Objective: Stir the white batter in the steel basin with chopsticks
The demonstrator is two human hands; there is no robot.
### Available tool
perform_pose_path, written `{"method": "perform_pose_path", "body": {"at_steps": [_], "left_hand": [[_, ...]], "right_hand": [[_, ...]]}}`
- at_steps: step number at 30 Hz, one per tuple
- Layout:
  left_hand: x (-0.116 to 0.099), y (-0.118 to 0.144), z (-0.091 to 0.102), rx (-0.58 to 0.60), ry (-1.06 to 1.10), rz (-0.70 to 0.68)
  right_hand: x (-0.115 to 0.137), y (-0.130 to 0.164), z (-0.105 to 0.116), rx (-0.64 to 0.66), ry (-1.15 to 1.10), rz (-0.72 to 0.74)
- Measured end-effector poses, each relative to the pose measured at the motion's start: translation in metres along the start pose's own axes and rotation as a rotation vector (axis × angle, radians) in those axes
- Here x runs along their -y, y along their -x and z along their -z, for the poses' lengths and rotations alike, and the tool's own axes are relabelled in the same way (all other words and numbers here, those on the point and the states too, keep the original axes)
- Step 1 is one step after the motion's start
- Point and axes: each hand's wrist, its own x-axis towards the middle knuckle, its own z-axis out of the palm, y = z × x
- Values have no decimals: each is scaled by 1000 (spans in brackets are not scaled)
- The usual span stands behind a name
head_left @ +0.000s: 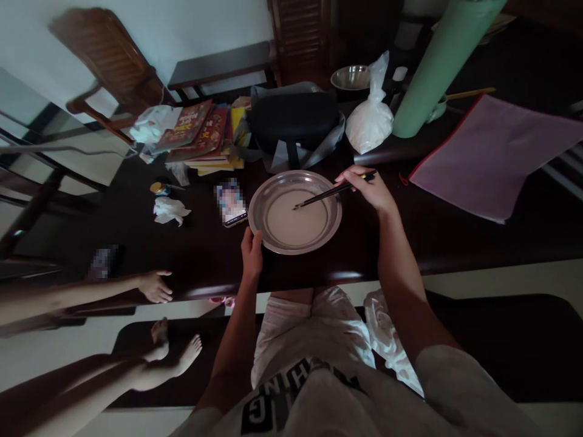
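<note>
Head view shows we should keep our left hand [252, 252] gripping the steel plate [294, 211] rim while our right hand [368, 189], pinched closed around the chopsticks [334, 190], stirs the pale liquid gently so none slops over.

Round steel plate [295, 212], shallow, holding a pale film of liquid, flat on the dark table [455, 237] close to its near edge. Dark chopsticks [334, 191], paired, slanting down from the plate's right rim, tips resting in the pale middle.
</note>
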Motion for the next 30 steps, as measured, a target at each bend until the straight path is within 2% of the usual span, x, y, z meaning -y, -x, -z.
{"method": "perform_pose_path", "body": {"at_steps": [3, 8, 10, 14, 16, 19, 21, 27, 30], "left_hand": [[0, 0, 0, 3, 5, 6], [4, 0, 0, -3, 10, 12], [5, 0, 1, -6, 2, 5], [4, 0, 1, 7, -8, -6], [3, 0, 0, 9, -4, -3], [2, -1, -1, -2, 3, 5], [2, -1, -1, -7, 4, 6], [3, -1, -1, -1, -12, 10], [4, -1, -1, 2, 3, 14]], "right_hand": [[-1, 1, 2, -29, -45, -38], [2, 1, -5, 153, -12, -1], [2, 1, -4, 125, 13, 18], [0, 2, 3, -37, -2, -7], [-1, 2, 3, -16, -20, -23], [-1, 2, -2, 118, -19, -21], [-1, 1, -5, 160, 9, 5], [-4, 2, 4, -49, 2, -9], [-2, 2, 2, 33, -16, -35]]}}
